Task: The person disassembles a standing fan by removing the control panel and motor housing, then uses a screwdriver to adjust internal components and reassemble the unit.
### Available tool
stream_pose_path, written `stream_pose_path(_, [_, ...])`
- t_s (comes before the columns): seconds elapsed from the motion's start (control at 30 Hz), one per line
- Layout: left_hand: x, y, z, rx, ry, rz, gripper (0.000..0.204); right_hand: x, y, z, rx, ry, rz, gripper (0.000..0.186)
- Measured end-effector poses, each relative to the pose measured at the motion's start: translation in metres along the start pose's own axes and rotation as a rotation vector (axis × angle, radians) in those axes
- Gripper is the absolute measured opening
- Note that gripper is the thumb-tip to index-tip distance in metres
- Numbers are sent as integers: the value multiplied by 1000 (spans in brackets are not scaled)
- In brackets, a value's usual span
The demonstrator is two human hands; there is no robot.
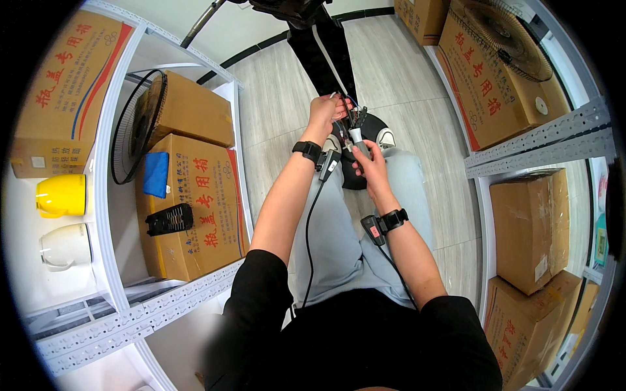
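Floor: pale wood-look panels (267,111) between a left rack (116,260) at nine o'clock and a right rack (535,138) at three.
Left rack's load: cardboard boxes, with a yellow jug (62,197) at nine and a black fan guard (135,130) at ten.
Stand: a black upright (319,58) at twelve, near a round black base (374,125).
Wires (353,115): a loose cluster just past twelve, beside both hands.
Left hand (325,113): at twelve, fingers bent at the wires; I cannot tell how firmly they close.
Right hand (373,164): at two, fingers wrapped around a grey-handled tool (359,142) at one.
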State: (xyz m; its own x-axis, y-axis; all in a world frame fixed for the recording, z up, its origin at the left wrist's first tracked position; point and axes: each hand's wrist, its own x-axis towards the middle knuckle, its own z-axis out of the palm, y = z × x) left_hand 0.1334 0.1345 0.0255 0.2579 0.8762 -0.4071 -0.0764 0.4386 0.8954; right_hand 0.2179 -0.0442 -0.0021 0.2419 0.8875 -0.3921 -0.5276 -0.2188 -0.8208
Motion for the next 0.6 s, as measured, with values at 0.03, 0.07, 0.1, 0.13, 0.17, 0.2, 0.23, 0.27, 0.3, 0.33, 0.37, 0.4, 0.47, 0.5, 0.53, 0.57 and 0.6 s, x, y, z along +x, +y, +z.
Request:
stream_pose_path(0.03, [1,-1,-1,4,5,-4,19,0,0,1,-1,5,1,34])
stream_pose_path(0.07, [1,0,-1,9,6,-5,19,-1,0,1,-1,12,-2,34])
stream_pose_path(0.1, [0,0,0,13,7,-6,19,0,1,0,-4,7,7,35])
stream_pose_path(0.13, [0,-1,1,5,9,-7,19,1,2,-2,-7,2,17,36])
stream_pose_path(0.17, [0,-1,1,-2,11,-6,19,1,3,-2,-10,-5,26,37])
stream_pose_path(0.2, [0,-1,1,-10,13,-6,20,1,3,-3,-7,-3,24,37])
stream_pose_path(0.23, [0,-1,1,-31,10,-16,19,1,4,-3,-4,-1,22,37])
stream_pose_path(0.27, [0,-1,1,-54,7,-27,19,0,4,-4,-3,1,20,37])
stream_pose_path(0.3, [0,-1,2,-76,4,-38,19,0,3,-4,2,3,14,36])
stream_pose_path(0.33, [0,-1,4,-89,29,-38,18,-1,3,-4,6,5,8,35])
stream_pose_path(0.37, [1,-2,6,-102,54,-39,18,-1,1,-4,11,8,2,34])
stream_pose_path(0.4, [2,-3,8,-115,78,-40,18,-2,1,-4,11,12,5,34])
stream_pose_path(0.47, [4,-6,8,-155,92,-32,18,-4,-1,-3,13,18,13,35])
stream_pose_path(0.5, [5,-8,8,-175,100,-27,18,-5,-1,-3,11,14,20,36])
stream_pose_path(0.53, [7,-10,6,-178,85,-20,18,-5,-1,-4,9,11,27,37])
stream_pose_path(0.57, [9,-11,4,-179,71,-14,18,-5,-1,-4,8,6,35,39])
stream_pose_path(0.6, [11,-12,1,-180,57,-7,18,-5,-2,-3,12,8,31,38])
